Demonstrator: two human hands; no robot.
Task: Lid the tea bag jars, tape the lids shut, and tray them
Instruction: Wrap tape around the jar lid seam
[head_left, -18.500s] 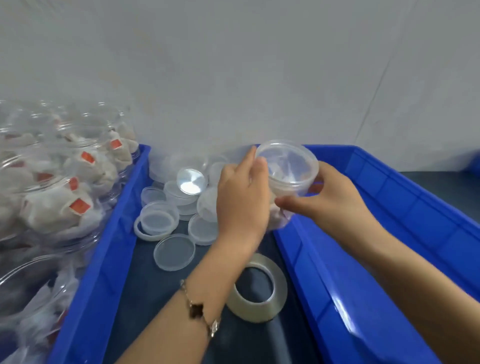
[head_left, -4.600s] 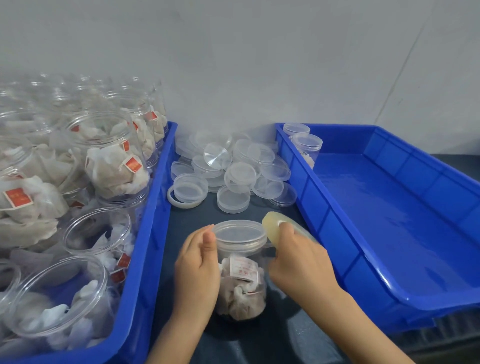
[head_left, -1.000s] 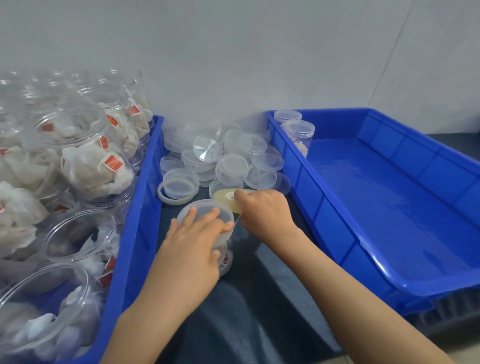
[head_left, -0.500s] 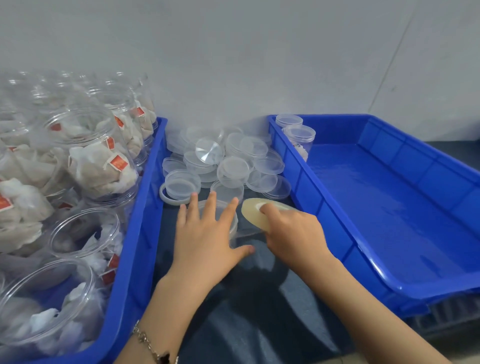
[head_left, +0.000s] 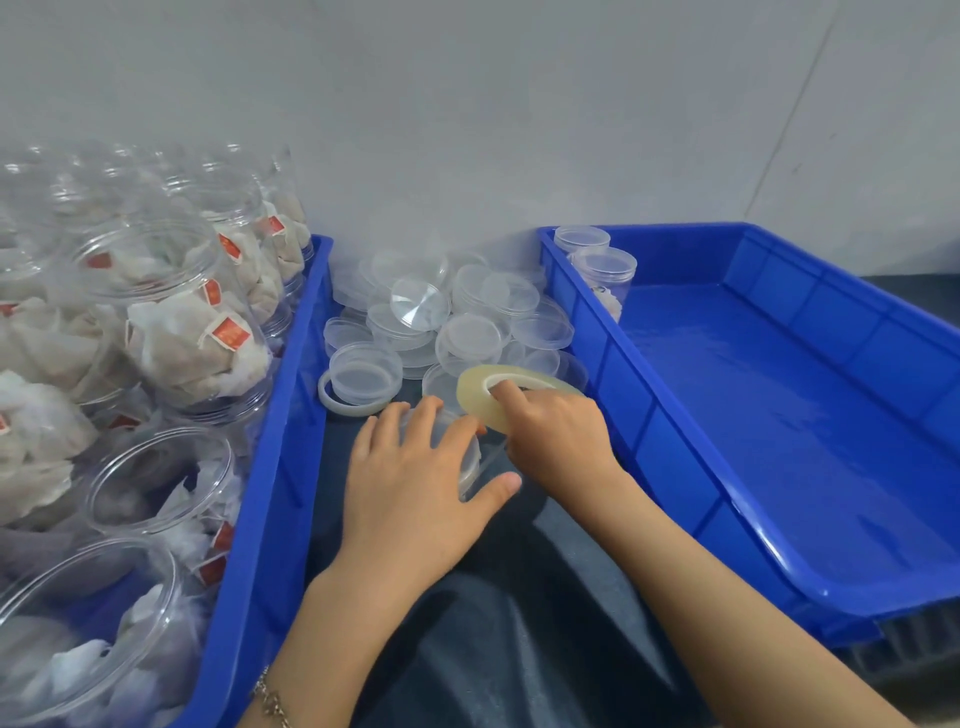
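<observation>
The left hand (head_left: 415, 499) is lying flat over the lidded jar (head_left: 470, 460), while the right hand (head_left: 558, 441) is gripping the tape roll (head_left: 498, 387) just right of it (a strip seemingly bridging them).

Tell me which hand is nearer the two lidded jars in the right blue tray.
Right. The right hand, holding the tape roll, lies just outside that tray's near wall, below the lidded jars. The left hand rests on a jar farther left.
</observation>
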